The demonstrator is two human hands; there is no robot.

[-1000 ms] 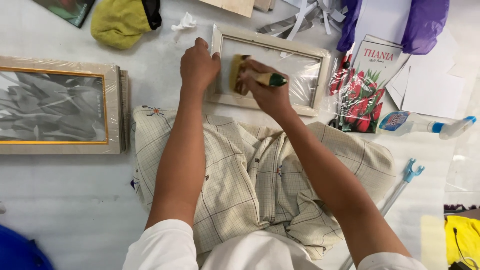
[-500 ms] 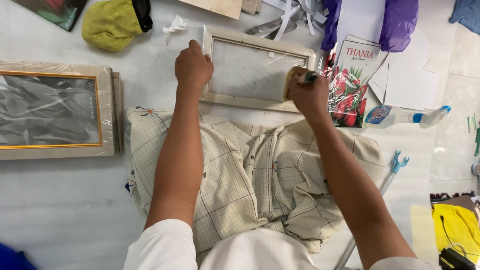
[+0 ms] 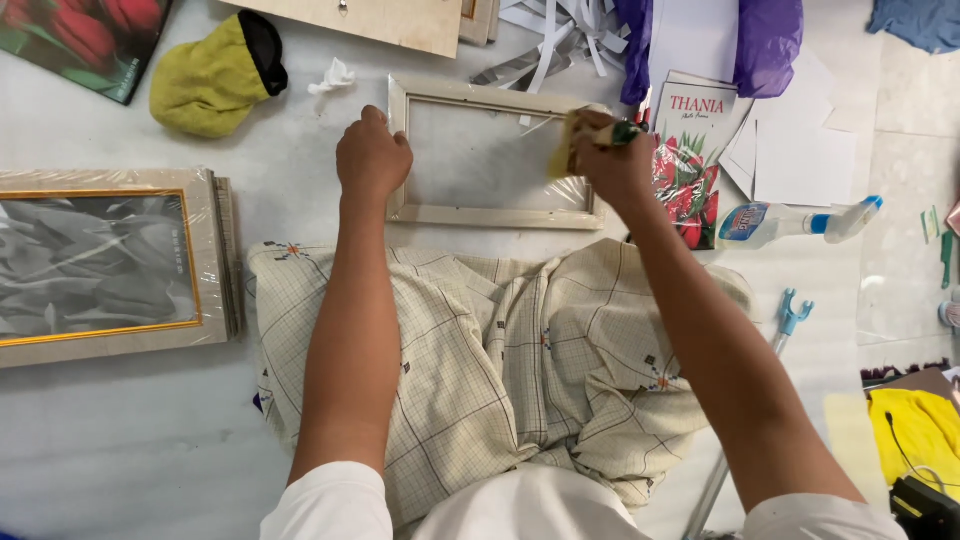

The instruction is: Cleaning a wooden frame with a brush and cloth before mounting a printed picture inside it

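Stack of pale wooden picture frames wrapped in clear film, top one gold-edged (image 3: 105,262): lay at far left on the white floor (image 3: 120,450), untouched.

Yellow cloth mitt with black cuff (image 3: 212,78): lay above the stack, well apart from both hands.

Left hand (image 3: 372,155): fingers curled together, pressed down on the left rail of the frame below, bracing it.

Pale rectangular wooden frame with clear glass pane (image 3: 492,158): lay flat on the floor ahead of the checked cream cloth (image 3: 480,360) over the lap.

Right hand (image 3: 615,165): clamped around a yellowish pad with a dark green part (image 3: 590,135), set on the pane's upper right corner.

Clear plastic spray bottle with blue nozzle (image 3: 795,220): lay on its side, right of the frame.

Handling note: wiping judged best with even strokes, light pressure near the corner, brace kept firm so the frame would not slide.
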